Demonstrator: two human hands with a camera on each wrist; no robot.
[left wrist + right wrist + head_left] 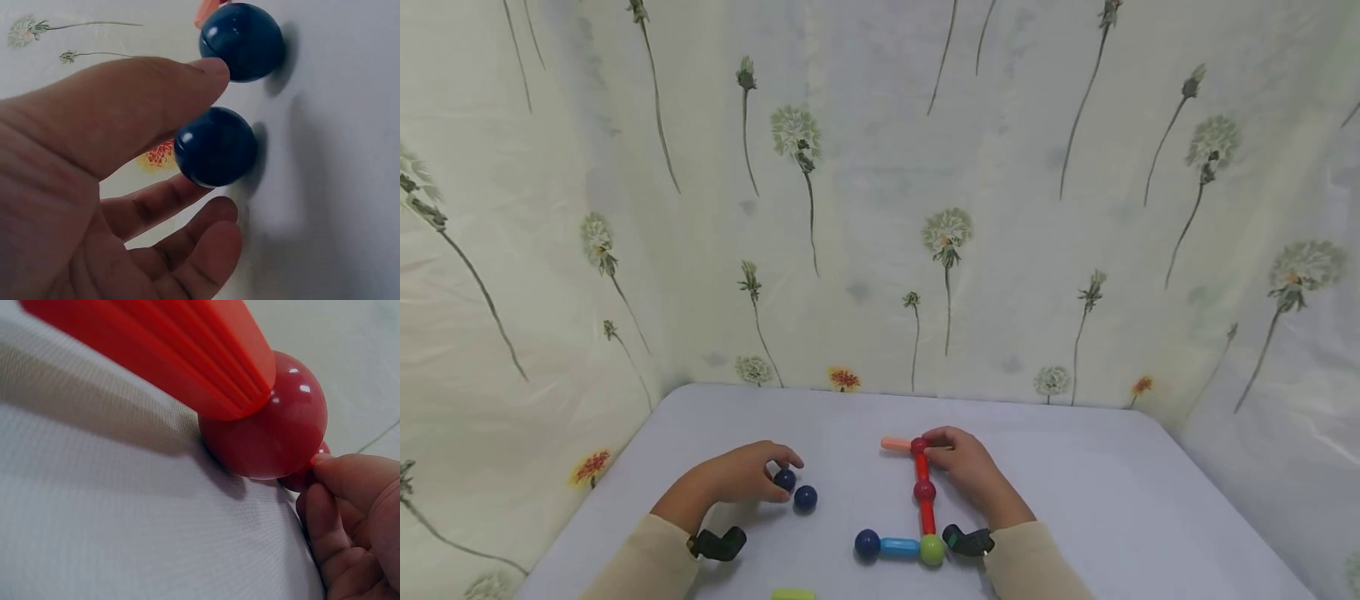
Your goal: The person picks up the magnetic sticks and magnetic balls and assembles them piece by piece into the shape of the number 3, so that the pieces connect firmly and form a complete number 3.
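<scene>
Two dark blue balls lie on the table near my left hand (741,475). Its thumb and fingers are spread around the nearer blue ball (215,147), with a gap showing between index finger and ball in the head view. The other blue ball (806,498) sits just beyond the thumb tip. My right hand (967,467) pinches the far red ball (919,446) of a joined stick-and-ball chain. From that ball a salmon stick (895,444) points left. Red sticks (928,518) run toward me through a middle red ball (275,425) to a lime green ball (932,550).
A light blue stick (899,547) joins the green ball to another dark blue ball (867,545) on its left. A yellow-green stick (793,594) lies at the bottom edge of the head view. Behind the white table (1075,483) hangs a dandelion-patterned curtain (865,208).
</scene>
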